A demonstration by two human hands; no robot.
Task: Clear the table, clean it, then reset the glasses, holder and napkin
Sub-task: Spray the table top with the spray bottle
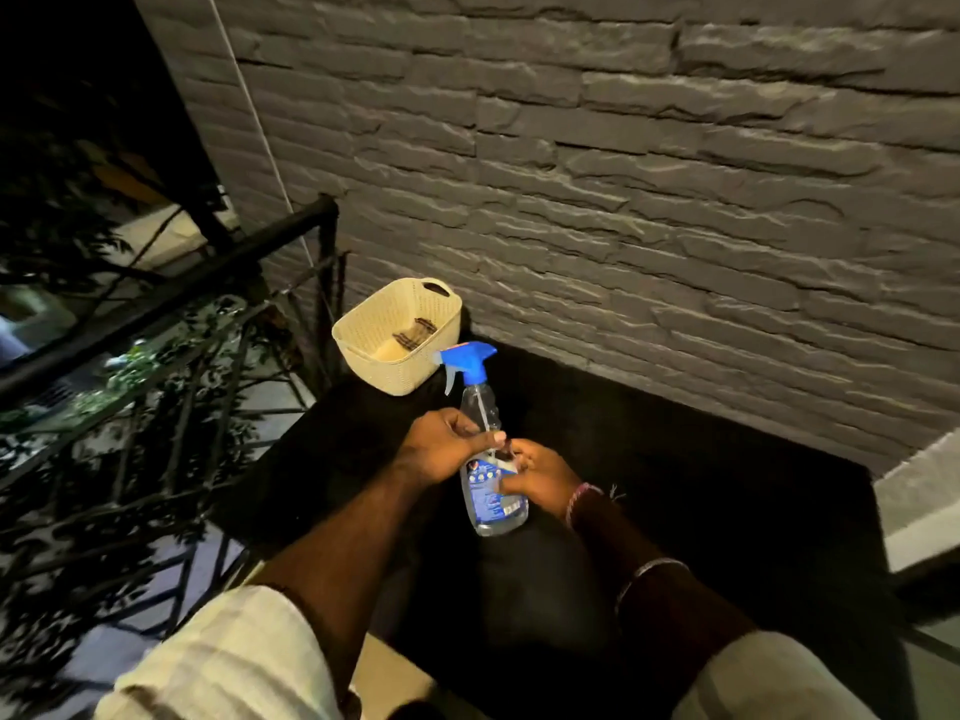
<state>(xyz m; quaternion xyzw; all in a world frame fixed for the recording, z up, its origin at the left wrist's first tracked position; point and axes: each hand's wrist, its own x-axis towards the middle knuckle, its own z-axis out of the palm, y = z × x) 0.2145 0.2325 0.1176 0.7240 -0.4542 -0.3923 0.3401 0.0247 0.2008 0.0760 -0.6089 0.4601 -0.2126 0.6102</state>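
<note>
A clear spray bottle [480,407] with a blue trigger head stands upright over the black table [701,459]. My left hand [441,449] grips its middle from the left, thumb across the front. My right hand [540,478] holds the labelled lower part from the right. A cream woven basket [363,350] sits at the table's far left corner against the wall; a small dark striped item [413,335] lies inside it. No glasses, holder or napkin are in view.
A grey stone wall [623,200] runs along the table's far side. A black metal railing [156,314] with foliage behind it borders the left. A pale ledge [919,501] stands at the right edge.
</note>
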